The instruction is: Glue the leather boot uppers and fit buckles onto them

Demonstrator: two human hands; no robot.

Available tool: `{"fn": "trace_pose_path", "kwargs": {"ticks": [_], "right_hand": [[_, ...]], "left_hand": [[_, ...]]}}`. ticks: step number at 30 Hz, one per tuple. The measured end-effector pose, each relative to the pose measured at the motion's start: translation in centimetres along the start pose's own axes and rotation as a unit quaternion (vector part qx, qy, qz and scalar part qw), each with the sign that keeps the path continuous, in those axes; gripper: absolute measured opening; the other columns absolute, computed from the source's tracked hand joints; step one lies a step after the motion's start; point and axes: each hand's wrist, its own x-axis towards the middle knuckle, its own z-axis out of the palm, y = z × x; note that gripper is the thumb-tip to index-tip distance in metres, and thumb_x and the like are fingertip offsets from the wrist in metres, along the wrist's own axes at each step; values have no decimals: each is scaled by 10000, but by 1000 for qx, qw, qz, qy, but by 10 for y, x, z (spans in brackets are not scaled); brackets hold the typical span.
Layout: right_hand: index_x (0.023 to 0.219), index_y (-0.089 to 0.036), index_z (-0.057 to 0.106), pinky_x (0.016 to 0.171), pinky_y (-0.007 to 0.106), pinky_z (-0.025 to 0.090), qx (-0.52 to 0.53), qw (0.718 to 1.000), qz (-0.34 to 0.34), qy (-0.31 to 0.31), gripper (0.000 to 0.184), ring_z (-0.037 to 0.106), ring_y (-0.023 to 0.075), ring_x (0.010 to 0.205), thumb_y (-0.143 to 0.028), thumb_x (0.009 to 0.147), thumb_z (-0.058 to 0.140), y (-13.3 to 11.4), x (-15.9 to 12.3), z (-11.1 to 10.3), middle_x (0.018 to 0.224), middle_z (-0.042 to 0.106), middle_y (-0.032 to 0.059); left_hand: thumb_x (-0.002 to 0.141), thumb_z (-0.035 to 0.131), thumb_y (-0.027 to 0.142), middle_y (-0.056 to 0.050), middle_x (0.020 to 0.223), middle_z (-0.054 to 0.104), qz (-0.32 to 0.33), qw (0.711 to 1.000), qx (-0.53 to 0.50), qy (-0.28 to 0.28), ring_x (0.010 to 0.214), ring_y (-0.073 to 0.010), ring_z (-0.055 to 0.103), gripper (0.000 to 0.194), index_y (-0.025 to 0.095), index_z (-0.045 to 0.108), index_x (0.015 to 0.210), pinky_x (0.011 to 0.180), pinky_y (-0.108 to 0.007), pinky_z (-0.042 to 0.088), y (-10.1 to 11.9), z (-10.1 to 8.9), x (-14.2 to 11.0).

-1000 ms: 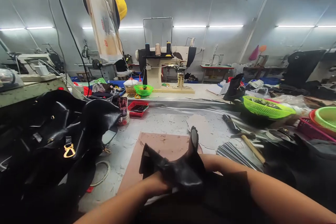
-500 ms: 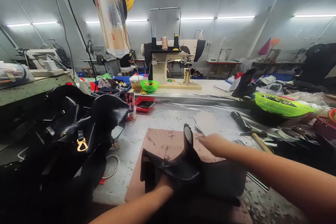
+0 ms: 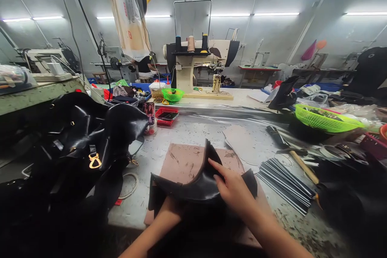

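Observation:
A glossy black leather piece (image 3: 201, 183) with a curved edge and raised flaps lies over a pinkish work board (image 3: 184, 161). My left hand (image 3: 171, 209) grips it from the near left; the fingertips are hidden by the leather. On the right flap, my right hand (image 3: 234, 187) touches the near surface with its forefinger stretched toward the edge and its thumb held apart. The other fingers of that hand are mostly hidden. The lower part of the leather is lost in dark shadow.
Black leather goods with a gold buckle (image 3: 94, 161) are heaped at left. To the right lie striped strips (image 3: 286, 183), a wooden-handled hammer (image 3: 304, 167) and a green basket (image 3: 328, 119). A red tray (image 3: 167, 117) and a sewing machine (image 3: 187, 74) stand farther back.
My right hand moved away from the leather to the right, then came back onto its right flap. The flap now leans further left, and the striped strips are again uncovered.

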Motion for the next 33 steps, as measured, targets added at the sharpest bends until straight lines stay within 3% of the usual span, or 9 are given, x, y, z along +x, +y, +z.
{"fn": "trace_pose_path", "kwargs": {"ticks": [4, 11, 14, 18, 20, 23, 26, 29, 33], "right_hand": [[1229, -178, 529, 776, 351, 534, -11, 1000, -4, 20, 502, 647, 218, 912, -88, 764, 362, -5, 4, 2, 1039, 680, 71], [1238, -179, 522, 822, 339, 520, -46, 998, 6, 39, 507, 635, 214, 956, -74, 762, 384, 5, 4, -5, 1097, 657, 74], [1235, -177, 523, 817, 337, 515, -96, 995, 19, 23, 496, 634, 221, 950, -69, 770, 392, 10, 8, -9, 1067, 669, 82], [1227, -166, 515, 829, 453, 481, -213, 975, -10, 66, 418, 578, 302, 1029, -140, 814, 451, 1, 9, -8, 1270, 518, 165], [1197, -137, 522, 895, 533, 404, -247, 958, -117, 91, 391, 482, 355, 1136, -247, 823, 504, -13, 5, 2, 1339, 421, 210], [1068, -131, 567, 882, 450, 425, -227, 901, -359, -87, 328, 546, 295, 1046, -301, 788, 566, -36, 1, 30, 1113, 600, 182], [880, -131, 587, 597, 305, 473, -239, 850, -406, -238, 143, 619, 195, 667, -228, 779, 562, -48, 4, 54, 763, 659, 83], [733, -165, 553, 503, 275, 414, -166, 889, -408, -124, 80, 575, 160, 552, -207, 796, 527, -46, 9, 52, 641, 622, 32], [733, -206, 481, 533, 258, 431, 97, 903, -393, 146, 80, 540, 133, 559, -195, 812, 494, -35, -2, 24, 626, 576, 6]], "left_hand": [[723, 577, 310, -43, 825, 697, 41, 999, 27, -8, 869, -230, 627, 174, 251, 711, 819, 811, -340, 506, 5, -5, -19], [655, 583, 301, -49, 821, 703, 31, 995, 6, 100, 795, -212, 645, 240, 259, 728, 842, 780, -320, 509, -25, -28, -29], [655, 597, 393, -68, 890, 695, -42, 985, -66, 154, 871, -240, 628, 297, 224, 723, 865, 848, -359, 481, -37, -34, -31], [664, 627, 412, -77, 1106, 627, -55, 994, -57, 72, 1022, -254, 565, 475, 216, 626, 1096, 952, -397, 406, -37, -37, -35], [683, 628, 402, -87, 1214, 561, -33, 998, -39, 47, 1099, -257, 518, 552, 213, 545, 1196, 979, -406, 381, -39, -35, -37], [709, 606, 418, -106, 1248, 527, 2, 998, -40, 57, 1159, -260, 471, 572, 183, 509, 1221, 1007, -401, 359, -45, -28, -39], [706, 609, 430, -96, 1180, 567, 0, 996, -38, 86, 1103, -257, 513, 547, 193, 524, 1191, 981, -396, 396, -39, -33, -42], [737, 594, 397, -93, 1164, 561, 20, 993, -19, 116, 1021, -246, 563, 496, 206, 512, 1187, 896, -370, 471, -5, -59, -46], [811, 494, 257, -86, 1269, 442, 212, 967, 112, 87, 875, -161, 605, 400, 234, 454, 1208, 784, -280, 511, 84, -97, -44]]}}
